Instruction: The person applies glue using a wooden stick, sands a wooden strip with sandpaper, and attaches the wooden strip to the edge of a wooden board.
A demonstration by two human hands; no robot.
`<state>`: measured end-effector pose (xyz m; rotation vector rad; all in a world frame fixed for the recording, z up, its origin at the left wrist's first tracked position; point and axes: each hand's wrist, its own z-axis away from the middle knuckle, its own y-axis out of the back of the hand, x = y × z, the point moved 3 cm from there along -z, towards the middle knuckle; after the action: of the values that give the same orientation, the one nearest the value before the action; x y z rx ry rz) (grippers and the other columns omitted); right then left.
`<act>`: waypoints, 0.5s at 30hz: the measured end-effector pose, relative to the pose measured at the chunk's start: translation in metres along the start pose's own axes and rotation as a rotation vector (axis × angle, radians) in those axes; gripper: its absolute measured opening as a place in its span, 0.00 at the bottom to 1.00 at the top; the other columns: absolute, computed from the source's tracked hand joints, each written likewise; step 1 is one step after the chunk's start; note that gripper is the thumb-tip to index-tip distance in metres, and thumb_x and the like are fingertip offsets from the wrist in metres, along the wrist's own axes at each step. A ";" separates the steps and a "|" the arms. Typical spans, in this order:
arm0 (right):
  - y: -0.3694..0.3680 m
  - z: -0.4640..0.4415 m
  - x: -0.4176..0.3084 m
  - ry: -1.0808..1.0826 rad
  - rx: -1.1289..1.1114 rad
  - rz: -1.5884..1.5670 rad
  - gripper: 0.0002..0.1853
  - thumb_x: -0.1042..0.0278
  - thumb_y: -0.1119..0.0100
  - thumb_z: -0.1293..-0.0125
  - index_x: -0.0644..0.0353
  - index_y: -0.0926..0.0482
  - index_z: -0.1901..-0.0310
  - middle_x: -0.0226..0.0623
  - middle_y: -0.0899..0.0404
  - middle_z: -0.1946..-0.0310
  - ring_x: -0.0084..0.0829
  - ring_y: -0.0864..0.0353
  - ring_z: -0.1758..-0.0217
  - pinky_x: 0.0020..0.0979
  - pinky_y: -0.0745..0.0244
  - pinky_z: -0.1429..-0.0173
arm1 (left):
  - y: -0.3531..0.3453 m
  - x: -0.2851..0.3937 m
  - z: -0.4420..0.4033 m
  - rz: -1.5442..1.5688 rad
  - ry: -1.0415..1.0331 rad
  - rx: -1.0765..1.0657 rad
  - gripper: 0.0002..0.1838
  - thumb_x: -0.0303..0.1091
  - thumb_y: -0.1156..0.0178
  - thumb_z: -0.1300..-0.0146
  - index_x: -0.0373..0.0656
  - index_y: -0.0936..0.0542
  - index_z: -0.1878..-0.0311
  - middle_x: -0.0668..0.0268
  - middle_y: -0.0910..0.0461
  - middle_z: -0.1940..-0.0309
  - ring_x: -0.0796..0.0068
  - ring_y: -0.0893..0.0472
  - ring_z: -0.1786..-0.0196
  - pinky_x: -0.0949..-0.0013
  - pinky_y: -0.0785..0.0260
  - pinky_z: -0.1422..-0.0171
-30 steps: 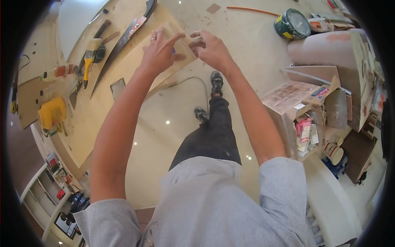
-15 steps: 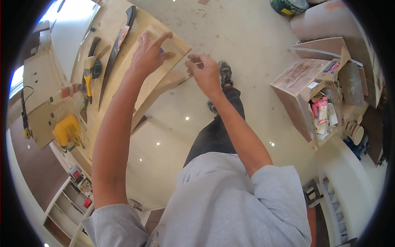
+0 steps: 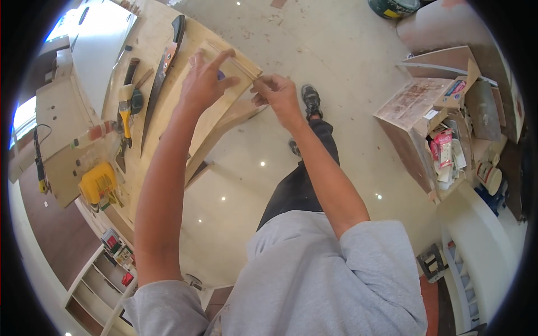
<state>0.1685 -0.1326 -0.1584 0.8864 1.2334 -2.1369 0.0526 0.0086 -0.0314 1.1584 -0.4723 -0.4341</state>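
My left hand point(image 3: 205, 81) rests on a pale wooden board point(image 3: 216, 116) with its thumb and fingers spread. A small purple thing point(image 3: 221, 74) shows between its thumb and forefinger, mostly hidden. Along the board's far end lies a thin wooden strip point(image 3: 238, 63). At the strip's right corner is my right hand point(image 3: 276, 95), thumb and forefinger pinched together; what they grip is too small to make out. A handsaw point(image 3: 158, 84) lies left of my left hand, beside a yellow-handled brush point(image 3: 125, 112).
The workbench point(image 3: 134, 168) also bears a hammer-like handle point(image 3: 131, 70), a yellow container point(image 3: 98, 182) and a white sheet point(image 3: 101, 50). On the right stands a box point(image 3: 403, 143) with cartons and packets. A dark green bucket point(image 3: 394, 7) is at the top right.
The view has shifted, so the bench and box appear farther right than at first. My right hand has closed in on the strip's corner, its fingers now pinched. My left hand stays on the board.
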 end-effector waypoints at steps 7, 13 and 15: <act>-0.014 0.010 0.009 -0.100 0.039 -0.096 0.16 0.61 0.27 0.24 0.68 0.16 0.50 0.42 0.11 0.63 0.30 0.11 0.69 0.29 0.14 0.62 | -0.001 0.000 0.003 0.005 0.002 0.040 0.36 0.52 0.24 0.35 0.73 0.24 0.24 0.38 0.34 0.21 0.25 0.40 0.16 0.39 0.29 0.24; -0.016 0.003 0.013 -0.100 0.053 -0.129 0.12 0.63 0.28 0.23 0.66 0.15 0.56 0.37 0.13 0.71 0.28 0.12 0.76 0.27 0.16 0.71 | 0.005 0.002 0.001 0.005 0.036 -0.036 0.39 0.58 0.25 0.36 0.74 0.26 0.22 0.35 0.44 0.16 0.27 0.41 0.15 0.39 0.32 0.21; -0.015 0.003 0.012 -0.106 0.052 -0.129 0.12 0.63 0.28 0.23 0.66 0.15 0.57 0.37 0.13 0.71 0.28 0.11 0.75 0.27 0.16 0.71 | 0.004 0.001 0.001 0.015 0.031 -0.015 0.38 0.58 0.25 0.36 0.74 0.25 0.22 0.35 0.43 0.16 0.28 0.41 0.15 0.39 0.32 0.21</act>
<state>0.1494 -0.1293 -0.1576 0.7223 1.2166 -2.2951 0.0534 0.0082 -0.0273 1.1446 -0.4504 -0.4054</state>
